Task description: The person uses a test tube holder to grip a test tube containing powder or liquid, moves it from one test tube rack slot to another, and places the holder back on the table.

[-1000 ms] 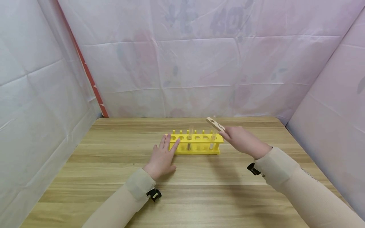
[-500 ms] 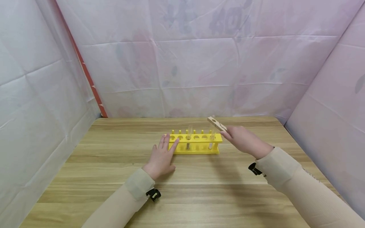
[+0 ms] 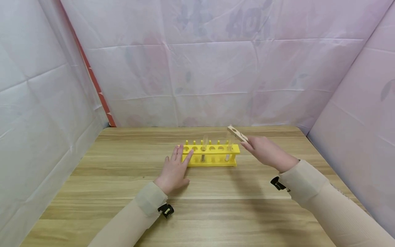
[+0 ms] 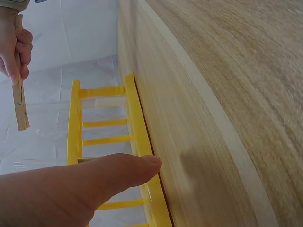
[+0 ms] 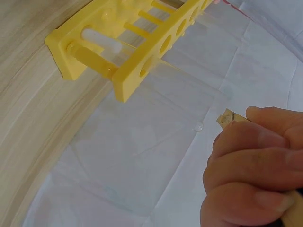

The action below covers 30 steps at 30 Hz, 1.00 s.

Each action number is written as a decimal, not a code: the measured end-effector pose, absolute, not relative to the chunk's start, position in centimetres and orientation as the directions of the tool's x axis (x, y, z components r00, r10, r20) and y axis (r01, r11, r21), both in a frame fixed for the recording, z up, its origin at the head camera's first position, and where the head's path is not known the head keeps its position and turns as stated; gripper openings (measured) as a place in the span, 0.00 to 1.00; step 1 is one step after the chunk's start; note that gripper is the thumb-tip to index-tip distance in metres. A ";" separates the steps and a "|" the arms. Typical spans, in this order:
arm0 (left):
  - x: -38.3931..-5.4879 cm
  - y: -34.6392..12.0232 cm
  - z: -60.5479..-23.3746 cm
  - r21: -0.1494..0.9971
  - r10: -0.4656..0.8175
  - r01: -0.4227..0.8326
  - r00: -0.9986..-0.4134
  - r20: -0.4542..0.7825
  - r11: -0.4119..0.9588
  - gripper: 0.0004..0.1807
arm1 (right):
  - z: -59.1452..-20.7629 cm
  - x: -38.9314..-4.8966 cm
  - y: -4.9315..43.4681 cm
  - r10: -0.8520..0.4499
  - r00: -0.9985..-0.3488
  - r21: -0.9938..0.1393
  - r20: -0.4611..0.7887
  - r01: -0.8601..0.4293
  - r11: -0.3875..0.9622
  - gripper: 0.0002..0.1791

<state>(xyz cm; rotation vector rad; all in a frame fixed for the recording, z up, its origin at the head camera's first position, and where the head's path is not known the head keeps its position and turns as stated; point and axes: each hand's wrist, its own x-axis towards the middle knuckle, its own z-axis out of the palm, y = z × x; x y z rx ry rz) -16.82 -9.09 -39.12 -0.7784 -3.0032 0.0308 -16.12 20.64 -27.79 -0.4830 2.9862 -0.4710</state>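
A yellow test tube rack [image 3: 216, 153] stands upright on the table. My left hand [image 3: 172, 171] rests over its left end with fingers spread and straight; its thumb [image 4: 118, 172] extends across the rack in the left wrist view. One clear test tube [image 3: 203, 158] with dark contents stands near the rack's middle. Another test tube [image 3: 227, 157], with white contents [image 5: 102, 40], occupies the right-end hole. My right hand [image 3: 266, 151] grips a wooden test tube clamp [image 3: 237, 133] by its handle. The clamp's tip [image 5: 226, 119] is near the right tube's upper end, apart from it.
Wood-grain tabletop [image 3: 197, 212] surrounds the rack. A pale patterned cloth [image 3: 213, 75] hangs behind the table, with more cloth at both sides. A red strip [image 3: 95, 84] runs down the back left corner.
My right hand has drifted slightly right with the clamp, away from the right-end tube. The left hand stays on the rack, and both tubes remain in their holes.
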 end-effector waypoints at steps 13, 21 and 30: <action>-16.7 -9.0 -39.1 -0.024 0.477 0.477 -0.878 0.025 0.879 0.58 | -27.8 -16.0 21.3 -0.293 -0.956 -0.314 -0.031 -0.268 0.911 0.18; -16.8 -9.1 -39.0 -0.028 0.470 0.470 -0.882 0.000 0.882 0.58 | -27.9 -16.2 21.7 -0.282 -0.957 -0.329 -0.059 -0.248 0.911 0.20; -17.0 -9.0 -39.2 -0.046 0.467 0.467 -0.884 -0.011 0.883 0.59 | -28.2 -16.4 22.6 -0.285 -0.957 -0.319 -0.048 -0.255 0.913 0.21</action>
